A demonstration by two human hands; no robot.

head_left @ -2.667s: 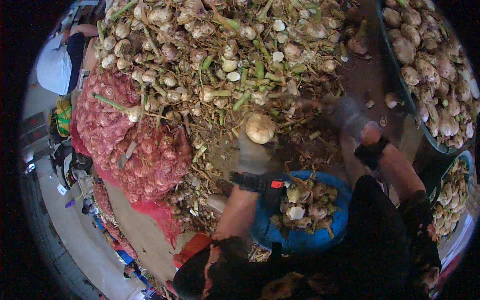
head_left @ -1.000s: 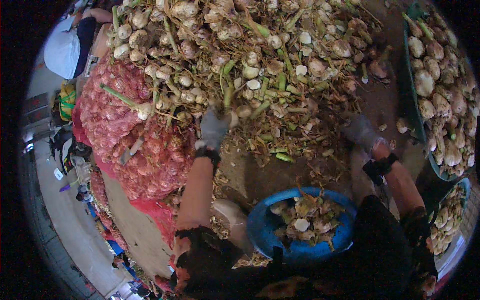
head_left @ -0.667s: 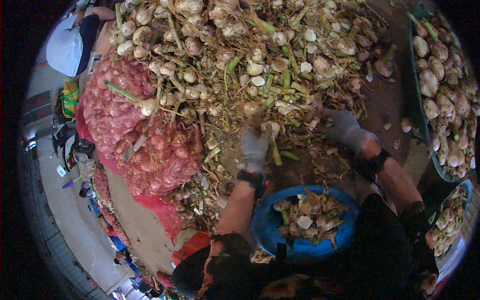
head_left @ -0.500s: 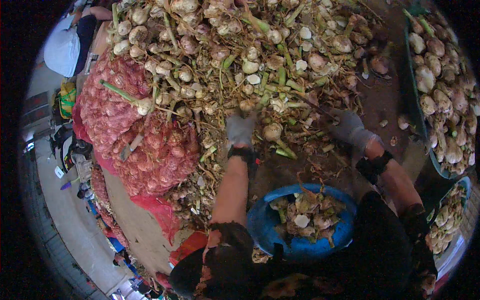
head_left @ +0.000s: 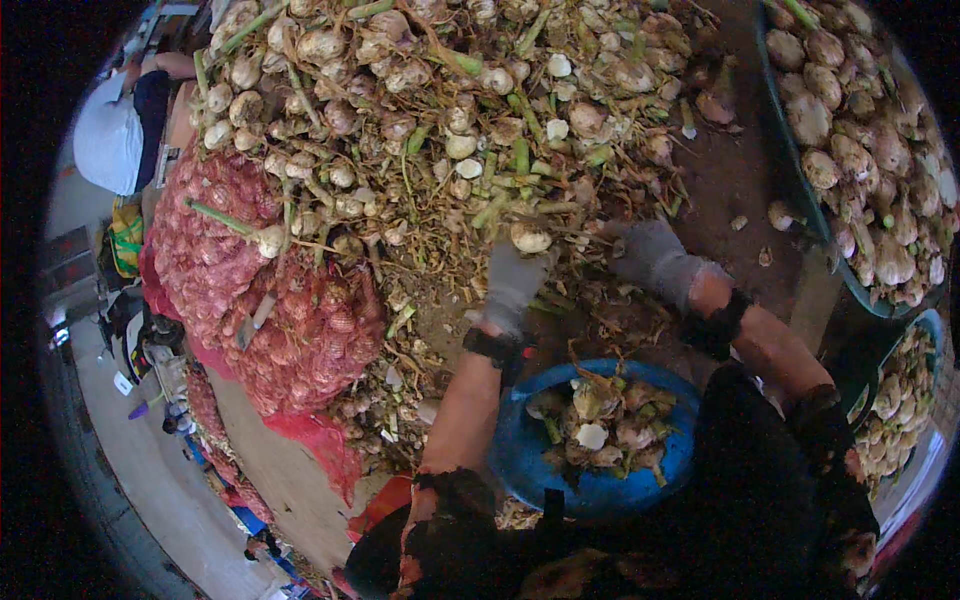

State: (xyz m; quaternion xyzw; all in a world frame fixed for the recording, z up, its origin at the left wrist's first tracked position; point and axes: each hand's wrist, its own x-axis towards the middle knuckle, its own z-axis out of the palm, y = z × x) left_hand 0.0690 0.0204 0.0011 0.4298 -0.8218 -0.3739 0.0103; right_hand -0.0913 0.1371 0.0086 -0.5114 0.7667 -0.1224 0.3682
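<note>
My left hand [head_left: 515,277], in a grey glove, is closed around a pale garlic bulb [head_left: 531,237] with a stalk, just right of the red mesh sack. My gloved right hand [head_left: 650,258] is close to its right, with curled fingers around something that is blurred and too small to name. Both are at the near edge of a big heap [head_left: 350,45] of garlic bulbs, cut stalks and dry roots. Below them is a blue tub [head_left: 520,445] with dirty trimmings and bulbs in it.
Pink mesh sacks [head_left: 220,215] of bulbs lie at left, a small bladed tool [head_left: 258,318] on them. At right stand two green containers [head_left: 870,150] [head_left: 890,400] of garlic. A person [head_left: 112,130] in light clothing is at the upper left, with more sacks along the floor.
In the last half second my left hand has moved right and taken hold of a bulb. My right hand has moved left, toward it. The view has shifted slightly.
</note>
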